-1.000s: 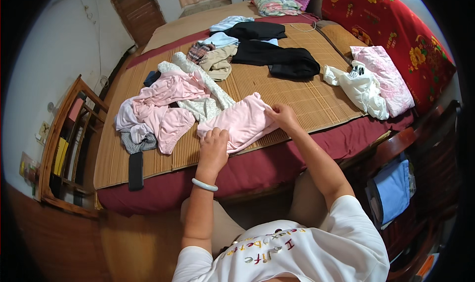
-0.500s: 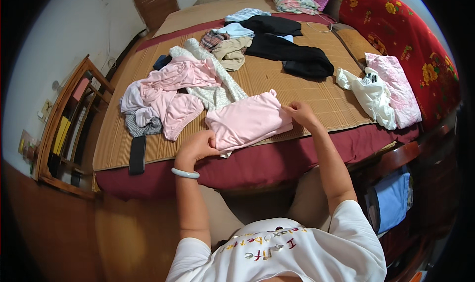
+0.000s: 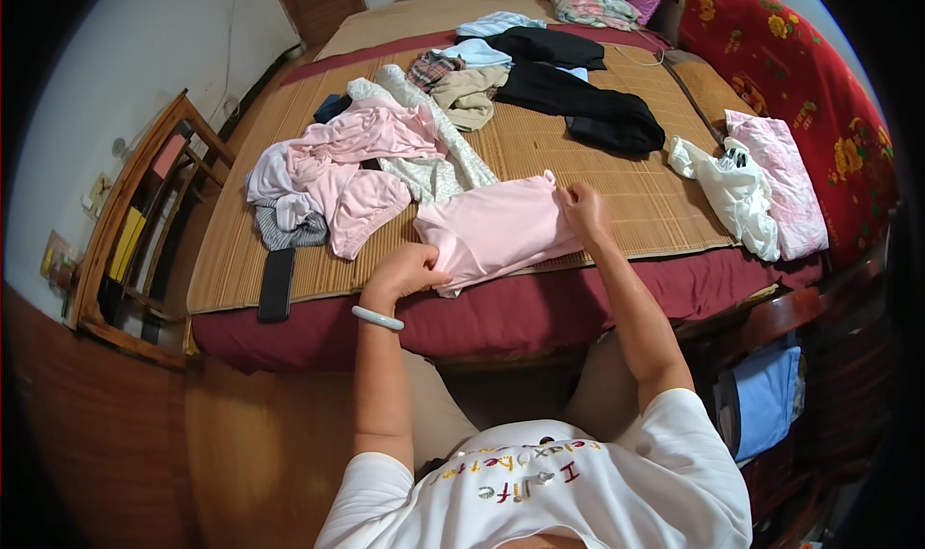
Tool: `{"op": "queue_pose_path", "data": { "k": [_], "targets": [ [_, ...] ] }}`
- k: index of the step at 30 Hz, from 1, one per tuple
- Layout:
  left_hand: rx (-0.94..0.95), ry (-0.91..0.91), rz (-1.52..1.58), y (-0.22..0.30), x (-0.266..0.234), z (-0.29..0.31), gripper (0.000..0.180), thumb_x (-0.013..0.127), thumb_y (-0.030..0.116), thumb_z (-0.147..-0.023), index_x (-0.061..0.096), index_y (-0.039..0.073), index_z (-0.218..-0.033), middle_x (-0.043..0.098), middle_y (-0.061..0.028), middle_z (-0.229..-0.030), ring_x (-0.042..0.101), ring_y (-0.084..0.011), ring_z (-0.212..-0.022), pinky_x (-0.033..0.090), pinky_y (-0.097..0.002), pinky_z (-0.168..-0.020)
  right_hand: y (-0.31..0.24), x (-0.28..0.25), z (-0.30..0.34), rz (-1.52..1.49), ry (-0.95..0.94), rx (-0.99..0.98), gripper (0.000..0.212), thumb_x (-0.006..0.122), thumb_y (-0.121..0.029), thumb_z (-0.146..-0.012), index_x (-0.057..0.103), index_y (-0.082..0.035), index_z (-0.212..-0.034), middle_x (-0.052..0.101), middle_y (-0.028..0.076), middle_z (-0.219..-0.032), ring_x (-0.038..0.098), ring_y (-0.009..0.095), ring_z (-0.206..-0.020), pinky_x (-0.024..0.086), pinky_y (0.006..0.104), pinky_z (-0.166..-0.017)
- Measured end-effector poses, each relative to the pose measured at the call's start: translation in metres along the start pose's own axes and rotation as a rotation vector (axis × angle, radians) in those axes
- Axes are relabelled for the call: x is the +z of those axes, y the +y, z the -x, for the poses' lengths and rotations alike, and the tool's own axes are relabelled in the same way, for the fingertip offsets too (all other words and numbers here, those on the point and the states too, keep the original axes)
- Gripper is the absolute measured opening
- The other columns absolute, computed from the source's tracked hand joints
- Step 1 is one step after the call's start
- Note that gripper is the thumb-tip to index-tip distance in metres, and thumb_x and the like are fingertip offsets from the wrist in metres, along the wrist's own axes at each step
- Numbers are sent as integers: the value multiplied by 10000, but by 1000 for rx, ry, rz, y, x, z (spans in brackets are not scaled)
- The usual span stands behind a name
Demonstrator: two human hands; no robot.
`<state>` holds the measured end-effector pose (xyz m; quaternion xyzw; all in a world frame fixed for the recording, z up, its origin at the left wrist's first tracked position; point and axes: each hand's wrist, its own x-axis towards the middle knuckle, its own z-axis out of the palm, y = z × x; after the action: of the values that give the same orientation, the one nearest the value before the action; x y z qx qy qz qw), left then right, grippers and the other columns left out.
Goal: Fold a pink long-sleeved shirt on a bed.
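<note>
A pale pink garment on a tan woven mat, over a maroon sheet. Behind lie a pink heap, black trousers and a white bag. The red headboard bears yellow flowers; a black phone lies left.

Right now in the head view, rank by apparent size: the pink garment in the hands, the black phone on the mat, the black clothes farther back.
1. Black clothes, though farther away and spread out, so roughly level with the next.
2. Pink garment, folded, held by both hands.
3. Black phone, clearly smallest.
</note>
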<state>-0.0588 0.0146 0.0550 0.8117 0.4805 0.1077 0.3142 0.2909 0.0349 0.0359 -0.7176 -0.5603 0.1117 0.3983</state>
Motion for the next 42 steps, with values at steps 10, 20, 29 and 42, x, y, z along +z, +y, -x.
{"op": "queue_pose_path", "data": {
  "k": [10, 20, 29, 42],
  "targets": [
    [-156, 9, 171, 28, -16, 11, 391, 749, 358, -869, 597, 24, -735, 623, -62, -626, 603, -130, -549, 452, -283, -496, 33, 8, 0, -150, -72, 51, 417, 598, -412, -944, 704, -9, -918, 685, 198, -811, 659, 328, -740, 498, 411, -683],
    [-537, 469, 8, 9, 4, -47, 697, 451, 667, -920, 652, 0, -886, 695, -243, -986, 663, -418, -952, 496, -503, -840, -29, 9, -32, 136, -181, 113, 485, 517, -466, -947, 711, -22, -961, 696, 239, -978, 661, 419, -945, 508, 490, -830],
    [-358, 680, 40, -18, 18, -67, 390, 644, 421, -880, 594, 47, -780, 650, -163, -760, 632, -368, -734, 471, -471, -652, 13, 37, -36, -55, -65, 72, 355, 619, -347, -921, 661, 5, -934, 689, 197, -852, 667, 377, -839, 498, 472, -751],
    [-167, 808, 14, -31, 21, -75, 327, 716, 311, -865, 604, 13, -794, 629, -90, -724, 589, -243, -635, 463, -381, -611, 8, 31, -42, 80, -257, -275, 232, 626, -291, -909, 723, -138, -1054, 692, 120, -1104, 599, 366, -1084, 463, 459, -936]
  ]
}}
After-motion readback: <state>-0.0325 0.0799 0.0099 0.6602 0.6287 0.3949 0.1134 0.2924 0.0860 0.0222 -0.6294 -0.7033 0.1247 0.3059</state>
